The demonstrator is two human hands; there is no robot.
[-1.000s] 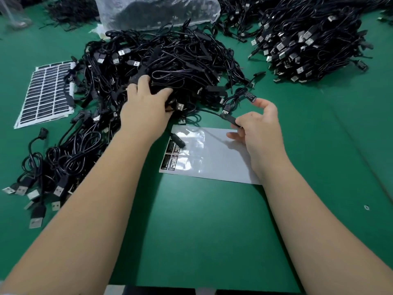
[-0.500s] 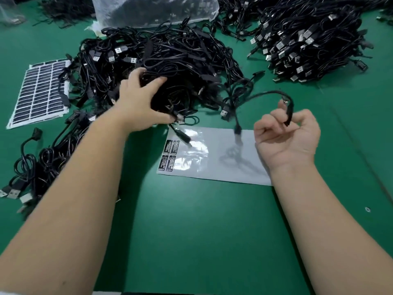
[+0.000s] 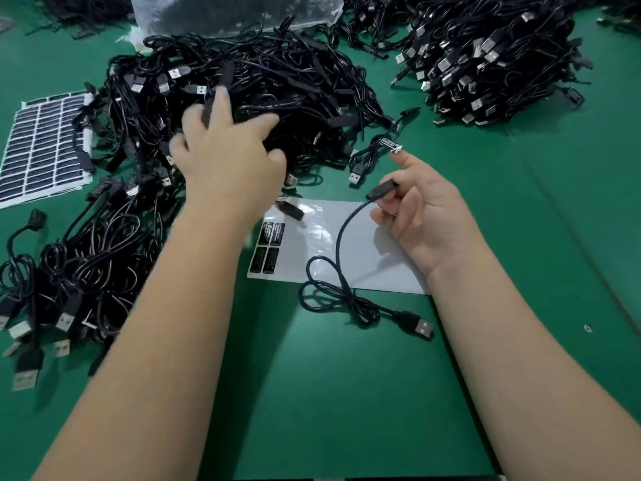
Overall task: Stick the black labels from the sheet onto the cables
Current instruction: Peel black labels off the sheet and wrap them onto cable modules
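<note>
My right hand (image 3: 423, 216) pinches the small connector end of one black cable (image 3: 338, 258) between thumb and curled fingers. Its index finger points up with a black label (image 3: 390, 145) stuck to the tip. The cable hangs down, loops over the white label sheet (image 3: 367, 248) and ends in a USB plug (image 3: 418, 328) lying on the green table. Several black labels (image 3: 268, 246) sit at the sheet's left end. My left hand (image 3: 229, 157), blurred, rests with spread fingers on the big tangle of black cables (image 3: 277, 88).
A full label sheet (image 3: 41, 147) lies at the far left. More cables (image 3: 69, 269) spread over the near left, and a neater cable heap (image 3: 485, 60) sits at the back right. A plastic bag (image 3: 225, 12) stands behind the tangle.
My right hand has drawn one cable out of the tangle and towards me; its loop and USB plug now lie on the sheet and table. My left hand has shifted across the pile.
</note>
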